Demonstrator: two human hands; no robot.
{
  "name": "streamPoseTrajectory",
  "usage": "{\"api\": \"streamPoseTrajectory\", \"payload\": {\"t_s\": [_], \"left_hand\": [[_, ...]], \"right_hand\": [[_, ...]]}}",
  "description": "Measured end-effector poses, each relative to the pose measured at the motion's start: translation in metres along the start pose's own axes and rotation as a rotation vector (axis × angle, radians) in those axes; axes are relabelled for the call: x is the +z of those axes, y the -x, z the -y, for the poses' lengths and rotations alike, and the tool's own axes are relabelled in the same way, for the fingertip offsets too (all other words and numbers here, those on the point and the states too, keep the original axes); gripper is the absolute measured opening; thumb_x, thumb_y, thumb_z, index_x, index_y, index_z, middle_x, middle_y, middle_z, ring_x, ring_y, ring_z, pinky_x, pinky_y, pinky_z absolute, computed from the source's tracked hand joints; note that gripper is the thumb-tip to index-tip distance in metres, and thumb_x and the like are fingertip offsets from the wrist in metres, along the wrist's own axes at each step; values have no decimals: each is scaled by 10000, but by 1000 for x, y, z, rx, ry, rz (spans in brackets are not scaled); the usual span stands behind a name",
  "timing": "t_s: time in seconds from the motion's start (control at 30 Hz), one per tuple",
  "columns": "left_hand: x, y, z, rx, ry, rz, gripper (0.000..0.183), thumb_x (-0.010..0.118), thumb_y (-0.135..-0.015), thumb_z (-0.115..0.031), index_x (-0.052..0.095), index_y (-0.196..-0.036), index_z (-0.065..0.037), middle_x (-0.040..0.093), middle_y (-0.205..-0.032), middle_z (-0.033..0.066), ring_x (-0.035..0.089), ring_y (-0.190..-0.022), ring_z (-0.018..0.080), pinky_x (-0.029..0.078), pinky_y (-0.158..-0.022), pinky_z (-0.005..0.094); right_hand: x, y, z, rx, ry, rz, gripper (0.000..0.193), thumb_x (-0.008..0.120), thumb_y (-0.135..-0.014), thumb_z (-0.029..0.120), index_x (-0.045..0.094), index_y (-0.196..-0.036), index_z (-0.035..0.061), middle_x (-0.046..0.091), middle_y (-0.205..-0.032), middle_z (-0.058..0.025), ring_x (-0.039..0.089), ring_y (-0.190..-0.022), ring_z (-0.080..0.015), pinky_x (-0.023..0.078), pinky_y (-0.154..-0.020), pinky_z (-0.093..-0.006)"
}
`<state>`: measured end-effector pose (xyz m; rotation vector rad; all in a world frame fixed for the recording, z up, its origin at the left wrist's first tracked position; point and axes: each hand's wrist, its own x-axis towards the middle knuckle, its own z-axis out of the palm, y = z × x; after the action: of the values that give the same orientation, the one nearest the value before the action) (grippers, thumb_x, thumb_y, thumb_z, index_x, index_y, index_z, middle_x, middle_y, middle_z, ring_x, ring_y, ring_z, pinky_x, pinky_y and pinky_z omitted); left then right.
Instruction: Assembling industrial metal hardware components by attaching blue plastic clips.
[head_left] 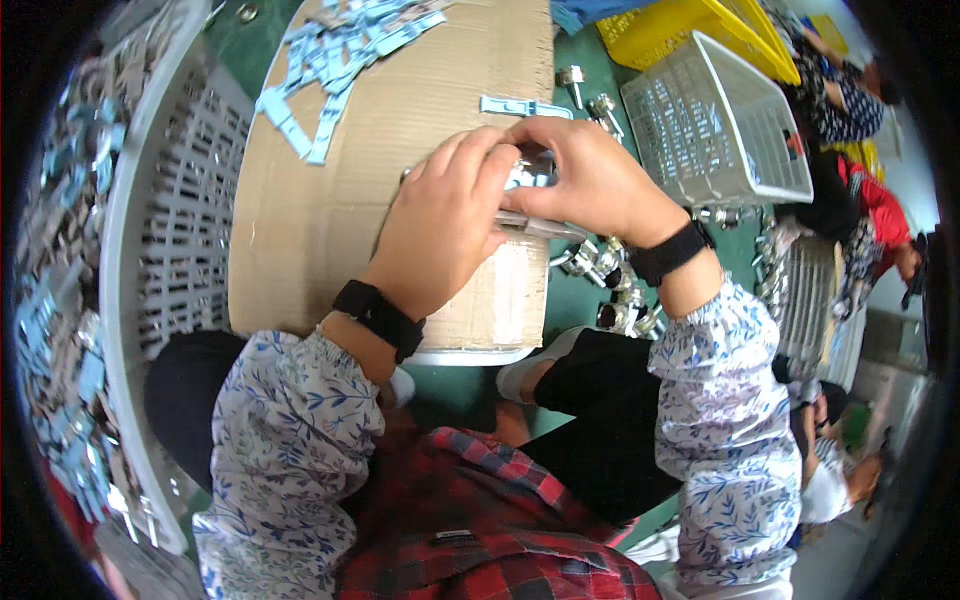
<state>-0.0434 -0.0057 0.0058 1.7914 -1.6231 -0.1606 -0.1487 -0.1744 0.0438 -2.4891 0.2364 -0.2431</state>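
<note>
Above the cardboard my two hands meet. My right hand (600, 185) curls its thumb and fingers round a shiny metal part (530, 172), mostly covered by the fingers. A slim greyish-brown bar (540, 226) sticks out below my right thumb. My left hand (445, 215) is closed against the same part from the left, its fingertips hidden. Just beyond the hands lies a single light-blue plastic strip (515, 106) with cutouts. A pile of similar blue strips (345, 50) rests at the far left of the cardboard (300, 230).
A large light-grey crate (140, 220) of blue and grey strips stands at left. On the green floor to the right lie several shiny cup-shaped metal parts with stems (610, 285). Beyond are a white basket (690, 130) and a yellow crate (660, 35). Other people sit at far right.
</note>
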Motion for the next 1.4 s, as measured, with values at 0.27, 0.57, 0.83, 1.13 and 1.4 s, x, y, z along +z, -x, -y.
{"api": "streamPoseTrajectory", "payload": {"t_s": [0.27, 0.57, 0.83, 1.13, 1.4], "left_hand": [[-11, -37, 5, 71, -67, 124, 659, 837, -606, -57, 556, -1201, -26, 629, -1181, 166, 571, -1128, 364, 464, -962, 429], [-20, -58, 11, -75, -45, 299, 640, 866, -621, -84, 588, -1195, -28, 665, -1085, 195, 626, -1034, 377, 490, -912, 404], [-34, -88, 27, -201, 80, 530, 656, 895, -647, -123, 584, -1210, 4, 695, -1103, 158, 651, -1045, 242, 470, -946, 338], [-37, -134, 33, -364, 217, 830, 682, 873, -662, -76, 566, -1263, 16, 649, -1212, 89, 574, -1147, 184, 400, -1025, 320], [-53, -134, 50, -645, 296, 851, 720, 838, -720, -183, 526, -1338, 17, 610, -1285, 71, 555, -1191, 167, 382, -1070, 331]], "right_hand": [[-10, -4, -21, 145, -101, 64, 796, 770, -756, 381, 461, -1355, -43, 697, -1000, -247, 685, -909, -359, 532, -821, -374], [-42, -2, -46, 16, -123, -88, 625, 658, -882, 459, 584, -1269, -25, 629, -1208, -259, 612, -1132, -367, 488, -950, -391], [-30, 18, -24, -221, 200, -67, 488, 768, -739, 327, 673, -1128, 49, 680, -1051, -99, 597, -1092, -282, 425, -963, -416], [-31, -1, -30, -170, 353, 109, 510, 829, -667, 391, 711, -1011, 34, 706, -923, -121, 660, -953, -298, 442, -896, -407], [-37, -36, -34, -128, 214, 187, 466, 700, -785, 467, 740, -892, 16, 717, -836, -185, 687, -786, -357, 533, -735, -448]]}}
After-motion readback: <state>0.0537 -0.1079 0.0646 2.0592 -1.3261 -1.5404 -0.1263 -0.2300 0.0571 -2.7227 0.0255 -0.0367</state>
